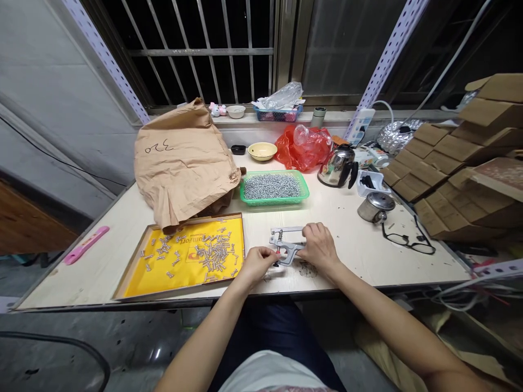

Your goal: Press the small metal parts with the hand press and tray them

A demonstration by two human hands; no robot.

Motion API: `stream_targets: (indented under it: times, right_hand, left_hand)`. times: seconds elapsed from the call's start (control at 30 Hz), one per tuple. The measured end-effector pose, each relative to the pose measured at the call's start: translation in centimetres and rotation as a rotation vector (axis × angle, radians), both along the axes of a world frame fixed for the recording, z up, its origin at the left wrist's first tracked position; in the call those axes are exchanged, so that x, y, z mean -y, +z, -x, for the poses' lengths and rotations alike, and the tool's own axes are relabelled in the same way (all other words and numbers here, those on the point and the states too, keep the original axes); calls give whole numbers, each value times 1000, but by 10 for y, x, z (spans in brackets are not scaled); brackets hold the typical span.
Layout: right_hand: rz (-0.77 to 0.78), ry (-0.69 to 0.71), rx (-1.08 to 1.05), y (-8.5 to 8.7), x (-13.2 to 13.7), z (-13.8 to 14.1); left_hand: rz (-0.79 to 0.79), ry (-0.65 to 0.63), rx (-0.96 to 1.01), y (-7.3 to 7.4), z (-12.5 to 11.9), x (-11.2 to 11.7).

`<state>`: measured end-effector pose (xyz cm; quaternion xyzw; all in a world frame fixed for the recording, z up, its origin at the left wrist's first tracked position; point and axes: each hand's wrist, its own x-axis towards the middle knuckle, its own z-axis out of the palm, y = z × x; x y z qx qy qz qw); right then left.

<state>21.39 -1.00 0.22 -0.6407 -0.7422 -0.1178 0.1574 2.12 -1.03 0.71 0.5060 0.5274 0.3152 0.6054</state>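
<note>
My right hand [320, 246] is wrapped around the handles of a pair of grey metal pliers [291, 251] with a coil spring, held low over the front of the table. At the jaws, near a small red part, the fingertips of my left hand [259, 264] are pinched together. Whatever they hold is too small to make out. Just left of that hand lies a shallow cardboard tray [139, 267] lined in yellow, with many small metal pieces [216, 253] scattered and heaped in it. Behind the pliers, a green basket [274, 201] is filled with small silvery metal parts [271, 185].
A large brown paper bag [183, 158] leans behind the tray. Further back are a yellow bowl [262, 152], a red plastic bag [300, 148] and a metal kettle [337, 166]. On the right are a metal cup [375, 207], eyeglasses [409, 243] and stacked cardboard boxes [457, 174]. A pink cutter [86, 245] lies far left.
</note>
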Motion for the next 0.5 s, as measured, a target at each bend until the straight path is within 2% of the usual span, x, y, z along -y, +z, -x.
stream_targets:
  times: [0.13, 0.23, 0.4, 0.5]
  right_hand:
    - [67, -9, 30, -13, -3, -2]
    - [72, 32, 46, -16, -5, -2]
    - [13, 14, 40, -3, -4, -1]
    - [-38, 10, -6, 2, -3, 1]
  left_hand:
    - [101, 70, 34, 5, 1, 0]
    - [126, 63, 28, 6, 2, -2]
    - [220, 34, 14, -1, -3, -7]
    - [191, 57, 59, -10, -7, -6]
